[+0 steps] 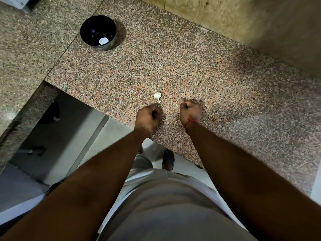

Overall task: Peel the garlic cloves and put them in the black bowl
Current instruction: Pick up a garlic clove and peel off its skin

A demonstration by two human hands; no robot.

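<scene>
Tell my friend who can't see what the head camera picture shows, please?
Two curled hands, left hand and right hand, rest on a speckled granite counter near a garlic piece. A black bowl farther back left holds one white piece.

On the speckled granite bench (199, 70), both hands are curled. The right hand (190, 111) pinches a small garlic clove (176, 105) at its fingers (181, 102). A garlic piece (157, 95) lies just beyond the left hand (147, 118). The black bowl (98, 31), far beyond the fingers to the left, holds one white piece (103, 40).
</scene>
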